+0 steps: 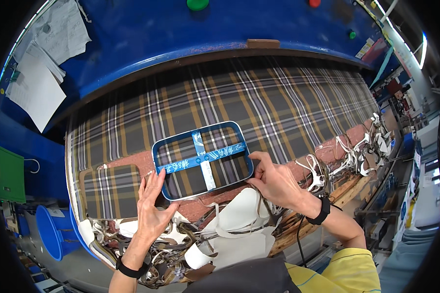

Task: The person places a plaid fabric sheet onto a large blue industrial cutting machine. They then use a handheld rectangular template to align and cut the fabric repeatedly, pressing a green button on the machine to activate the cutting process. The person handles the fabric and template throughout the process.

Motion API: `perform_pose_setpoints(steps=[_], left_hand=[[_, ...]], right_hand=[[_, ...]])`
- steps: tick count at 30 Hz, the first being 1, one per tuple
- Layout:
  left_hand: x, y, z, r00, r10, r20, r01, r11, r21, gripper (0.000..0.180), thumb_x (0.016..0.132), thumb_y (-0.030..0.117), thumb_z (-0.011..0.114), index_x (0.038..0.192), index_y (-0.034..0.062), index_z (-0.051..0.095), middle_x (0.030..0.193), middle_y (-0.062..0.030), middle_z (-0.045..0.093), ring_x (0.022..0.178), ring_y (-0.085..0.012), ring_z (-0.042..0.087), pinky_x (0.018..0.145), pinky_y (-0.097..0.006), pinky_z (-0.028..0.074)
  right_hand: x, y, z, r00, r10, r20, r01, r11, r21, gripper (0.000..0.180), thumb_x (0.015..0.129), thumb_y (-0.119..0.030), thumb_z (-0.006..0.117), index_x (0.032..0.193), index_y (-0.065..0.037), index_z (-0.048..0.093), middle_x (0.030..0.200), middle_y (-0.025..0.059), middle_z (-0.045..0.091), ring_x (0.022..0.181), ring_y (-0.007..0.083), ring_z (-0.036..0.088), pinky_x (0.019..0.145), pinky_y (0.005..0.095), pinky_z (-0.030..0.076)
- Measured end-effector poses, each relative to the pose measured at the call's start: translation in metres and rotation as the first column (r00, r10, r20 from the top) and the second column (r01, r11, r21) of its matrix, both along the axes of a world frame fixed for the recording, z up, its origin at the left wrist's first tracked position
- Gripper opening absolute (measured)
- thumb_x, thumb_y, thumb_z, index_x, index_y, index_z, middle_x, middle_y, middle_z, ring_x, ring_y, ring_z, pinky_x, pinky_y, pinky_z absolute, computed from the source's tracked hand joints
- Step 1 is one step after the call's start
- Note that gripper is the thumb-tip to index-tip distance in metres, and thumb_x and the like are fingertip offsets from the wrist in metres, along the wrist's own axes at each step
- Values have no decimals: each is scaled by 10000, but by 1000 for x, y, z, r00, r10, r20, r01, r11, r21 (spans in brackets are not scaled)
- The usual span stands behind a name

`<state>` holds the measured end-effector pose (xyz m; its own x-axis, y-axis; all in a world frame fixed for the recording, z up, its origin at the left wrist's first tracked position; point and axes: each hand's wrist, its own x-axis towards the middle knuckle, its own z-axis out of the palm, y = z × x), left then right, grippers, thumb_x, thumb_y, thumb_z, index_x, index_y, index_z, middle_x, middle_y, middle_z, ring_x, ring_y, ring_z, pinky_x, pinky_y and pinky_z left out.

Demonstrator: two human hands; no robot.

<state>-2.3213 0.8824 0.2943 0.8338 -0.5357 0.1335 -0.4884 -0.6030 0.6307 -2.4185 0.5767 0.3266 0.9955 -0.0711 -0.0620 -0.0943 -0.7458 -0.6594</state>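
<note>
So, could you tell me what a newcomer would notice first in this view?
Most striking is the blue rounded-rectangle frame with a taped cross, lying on the plaid fabric at the centre. The left hand touches its lower left corner and the right hand its right edge. Behind the fabric curves a big blue machine body, and offcut strips pile up at the right.

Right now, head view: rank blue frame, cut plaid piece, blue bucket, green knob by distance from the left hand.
1. Blue frame: touching the left hand, at its fingertips.
2. Cut plaid piece: just left of it.
3. Blue bucket: far left, off the table.
4. Green knob: top, on the blue machine.
</note>
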Motion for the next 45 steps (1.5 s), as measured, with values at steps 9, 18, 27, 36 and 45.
perform_pose_setpoints(steps=[9, 18, 27, 36, 45], left_hand=[[2, 0, 0, 1000, -7, 16, 7, 1000, 12, 816, 698, 96, 802, 1436, 15, 464, 1318, -213, 606, 1267, -357, 552, 1170, -514, 274], [1, 2, -5, 999, -22, -25, 22, 1000, 18, 857, 718, 163, 833, 1467, 46, 432, 1396, -244, 529, 1361, -405, 439, 1187, -522, 230], [2, 0, -5, 999, -27, 35, 28, 1000, -8, 838, 674, 132, 833, 1426, 14, 482, 1316, -243, 597, 1295, -354, 531, 1171, -502, 268], [-1, 6, -7, 999, -20, -40, 20, 1000, -13, 857, 689, 129, 821, 1465, 96, 458, 1400, -193, 545, 1379, -355, 435, 1193, -536, 197], [2, -2, 8, 995, 35, -93, -30, 998, 61, 804, 680, 136, 836, 1407, 24, 511, 1362, -174, 584, 1329, -344, 495, 1198, -509, 213]], right_hand=[[2, 4, -15, 968, 155, 198, -115, 973, -200, 370, 816, -166, 748, 1057, -6, 519, 794, 165, 622, 671, 336, 651, 542, 422, 492], [8, -3, -23, 947, 253, 198, -190, 938, -290, 296, 781, -184, 767, 904, -19, 554, 752, 133, 568, 640, 318, 618, 530, 414, 482], [8, -4, -24, 942, 242, 234, -175, 946, -272, 266, 766, -172, 750, 878, -33, 553, 724, 122, 544, 664, 332, 616, 523, 426, 467], [12, -4, -21, 943, 268, 197, -213, 942, -259, 284, 745, -141, 777, 837, -37, 530, 717, 117, 524, 645, 320, 613, 521, 422, 476], [10, -5, -22, 934, 284, 216, -233, 944, -234, 300, 744, -135, 778, 874, -31, 528, 752, 118, 530, 647, 306, 619, 520, 412, 484]])
